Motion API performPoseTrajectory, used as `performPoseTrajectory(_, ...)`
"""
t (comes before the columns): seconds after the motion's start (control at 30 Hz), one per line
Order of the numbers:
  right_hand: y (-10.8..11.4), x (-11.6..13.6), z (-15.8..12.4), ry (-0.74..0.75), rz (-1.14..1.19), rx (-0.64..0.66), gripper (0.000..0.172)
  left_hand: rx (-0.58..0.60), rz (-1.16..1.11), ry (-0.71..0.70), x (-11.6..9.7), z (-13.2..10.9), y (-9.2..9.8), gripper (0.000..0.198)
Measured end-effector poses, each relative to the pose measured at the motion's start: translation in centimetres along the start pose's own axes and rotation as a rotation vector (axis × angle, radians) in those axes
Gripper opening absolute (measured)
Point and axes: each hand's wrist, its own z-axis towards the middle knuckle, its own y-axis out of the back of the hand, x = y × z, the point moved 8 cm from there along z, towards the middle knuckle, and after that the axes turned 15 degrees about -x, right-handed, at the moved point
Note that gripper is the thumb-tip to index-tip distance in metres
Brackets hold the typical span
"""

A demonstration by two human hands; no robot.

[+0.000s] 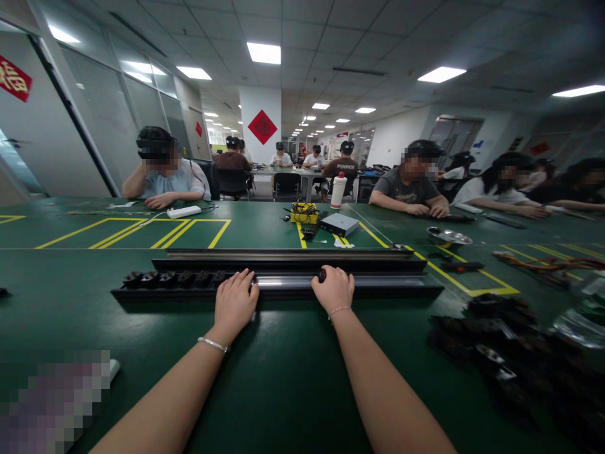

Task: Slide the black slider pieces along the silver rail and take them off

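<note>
A long black rail (378,287) lies across the green table (283,378) in front of me, with a second rail (293,255) just behind it. Several small black parts (174,277) sit in a row in the near rail's left half. My left hand (235,302) rests on the near rail's front edge, fingers curled down over it. My right hand (333,289) is closed in a pinch on a small black part (322,275) at the rail's middle.
A heap of black parts (501,340) and clear bags (581,315) lies at the right. A metal dish (449,236), a grey box (339,224), a yellow-black item (305,213) and a white bottle (338,190) stand further back. People sit along the far side and the right.
</note>
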Motion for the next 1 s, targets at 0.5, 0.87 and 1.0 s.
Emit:
performPoseTrajectory(0.5, 0.2, -2.4, 1.0, -0.023, -0.031, 0.086, 0.045, -0.007, 0.002, 0.002, 0.1, 0.0, -0.1, 0.043)
performPoseTrajectory(0.87, 0.8, -3.9, 1.6, -0.062, 0.014, -0.009, 0.041, -0.009, 0.031, 0.002, 0.1, 0.0, 0.0, 0.043)
performPoseTrajectory(1.0, 0.7, -4.0, 1.6, -0.055, 0.025, -0.031, 0.039, -0.023, 0.025, -0.001, 0.1, -0.1, 0.0, 0.044)
